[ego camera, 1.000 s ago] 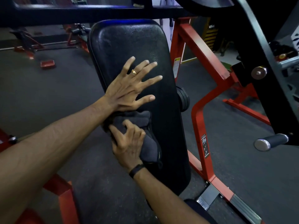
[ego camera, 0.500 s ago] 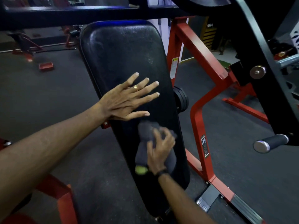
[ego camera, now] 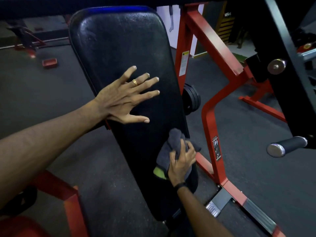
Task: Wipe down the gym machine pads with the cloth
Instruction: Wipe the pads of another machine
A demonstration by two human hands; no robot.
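Black vinyl covers the long back pad point(ego camera: 123, 69), which slopes up and away between the red steel frame point(ego camera: 210, 106) and the dark rubber floor point(ego camera: 248, 168). Weight plates point(ego camera: 191, 101) sit on the frame just behind the pad's right edge. A chrome-capped handle point(ego camera: 287, 146) sticks out at the right. The left hand point(ego camera: 126, 100) lies flat on the pad's middle, fingers spread and straight, a gold ring point(ego camera: 135, 82) on one. Lower down, the right hand point(ego camera: 182, 162) curls its fingers around a bunched grey cloth point(ego camera: 172, 142), pressing it against the pad's lower right edge. A yellow-green patch point(ego camera: 159, 173) shows under the cloth.
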